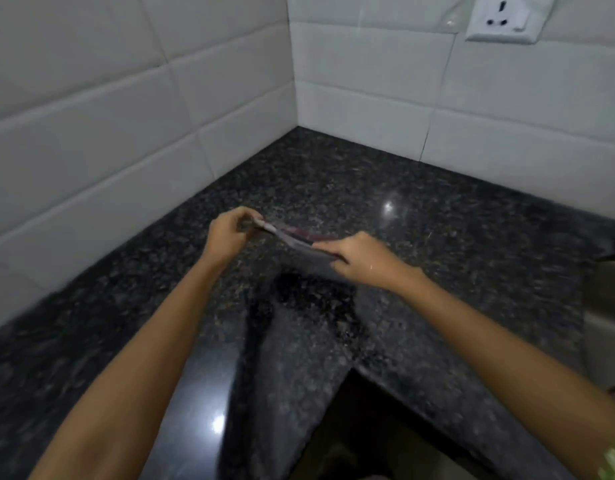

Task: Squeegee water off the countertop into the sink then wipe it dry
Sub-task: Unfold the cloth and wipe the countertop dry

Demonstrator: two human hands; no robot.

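Observation:
A dark speckled granite countertop (420,216) fills the corner where two tiled walls meet. Both hands hold a thin grey cloth (295,241) with a reddish edge, stretched between them just above the counter. My left hand (228,233) pinches its left end with closed fingers. My right hand (363,259) grips its right end, and part of the cloth hangs below that hand. The image is blurred, so the cloth's fabric is unclear. The metal sink (607,327) shows only as a strip at the right edge.
White tiled walls (126,116) close off the left and back sides. A white wall socket (500,17) sits at the top right. The counter's inner front edge (351,370) forms a corner below my arms, with dark space beneath it.

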